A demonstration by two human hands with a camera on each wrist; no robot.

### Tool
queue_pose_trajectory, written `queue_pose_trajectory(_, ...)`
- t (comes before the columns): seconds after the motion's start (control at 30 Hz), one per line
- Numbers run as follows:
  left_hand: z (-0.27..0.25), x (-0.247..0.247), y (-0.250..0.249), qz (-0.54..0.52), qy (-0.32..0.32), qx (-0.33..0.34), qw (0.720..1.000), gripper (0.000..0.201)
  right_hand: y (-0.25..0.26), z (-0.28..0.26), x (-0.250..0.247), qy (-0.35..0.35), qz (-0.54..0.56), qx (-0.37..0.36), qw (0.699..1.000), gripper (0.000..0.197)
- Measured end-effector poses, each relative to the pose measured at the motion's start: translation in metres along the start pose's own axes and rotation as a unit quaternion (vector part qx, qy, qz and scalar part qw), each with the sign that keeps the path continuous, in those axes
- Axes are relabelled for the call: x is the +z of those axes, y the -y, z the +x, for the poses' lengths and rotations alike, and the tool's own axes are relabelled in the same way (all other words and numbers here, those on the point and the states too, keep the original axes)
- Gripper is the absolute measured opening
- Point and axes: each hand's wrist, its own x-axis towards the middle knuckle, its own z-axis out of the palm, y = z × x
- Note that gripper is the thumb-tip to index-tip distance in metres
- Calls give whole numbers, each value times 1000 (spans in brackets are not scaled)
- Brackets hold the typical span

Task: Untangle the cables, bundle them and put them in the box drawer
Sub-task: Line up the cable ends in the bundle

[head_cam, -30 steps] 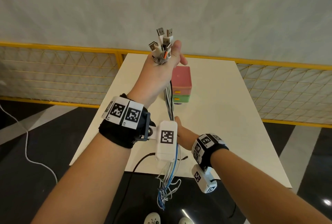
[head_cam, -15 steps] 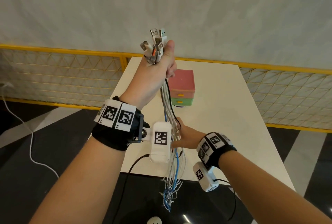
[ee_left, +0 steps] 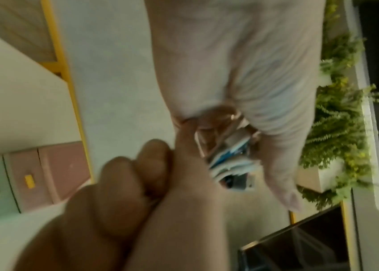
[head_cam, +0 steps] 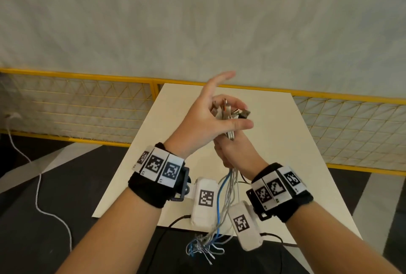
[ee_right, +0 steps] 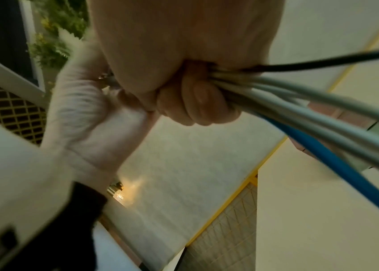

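A bundle of white, grey, blue and black cables (head_cam: 228,188) hangs above the near table edge, its loose ends (head_cam: 203,248) dangling below the tabletop. My left hand (head_cam: 237,115) holds the USB plug ends (head_cam: 228,111) at the top, thumb pressed across them and index finger pointing up. Just beneath, my right hand (head_cam: 228,155) grips the bundle in a fist, and the right wrist view shows its curled fingers (ee_right: 195,102) round the cables (ee_right: 311,117). The pink and green drawer box (ee_left: 33,179) stands on the table; my hands hide it in the head view.
The white table (head_cam: 285,142) stands against a yellow mesh fence (head_cam: 87,109) and a pale wall. A white cord (head_cam: 37,186) trails over the dark floor at the left. Green plants (ee_left: 336,110) show in the left wrist view.
My left hand has come down from its raised position with the plugs. The right hand has slid up the bundle and grips it just under the left. The box is now hidden behind them.
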Motion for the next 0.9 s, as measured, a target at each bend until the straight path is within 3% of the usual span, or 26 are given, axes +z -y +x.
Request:
queue_pose_trajectory(0.07,-2,-3,-6,3,10,29,1000,82,0,-4,-1,15,26,25,999,30)
queue_pose_trajectory(0.17,-1,0,-7,164,23,77,983,22,4,-10,-2,16,42,33,998,33)
queue_pose_trajectory(0.2,-1,1,-7,196,25,86,976,13,5,-11,-3,17,44,29,998,34)
queue_pose_trajectory(0.33,3,1,-3,319,93,106,937,37,9,-16,-8,24,41,21,999,37)
queue_pose_trajectory(0.4,4,1,-1,336,143,85,927,46,9,-17,-11,31,30,13,999,34)
queue_pose_trajectory(0.57,7,-2,-1,356,189,48,914,45,6,-19,-11,10,16,-6,1000,32)
queue_pose_trajectory(0.7,6,-3,-3,438,194,61,876,46,-1,-17,-9,-18,14,-14,1000,30)
queue_pose_trajectory(0.77,8,-2,-4,422,194,48,884,49,-3,-15,-9,-34,4,-29,999,36)
queue_pose_trajectory(0.83,11,1,-3,338,179,6,924,46,0,-14,-9,-43,2,-53,998,40)
queue_pose_trajectory(0.9,9,7,2,293,150,11,944,34,3,-16,-11,-54,16,-66,996,41)
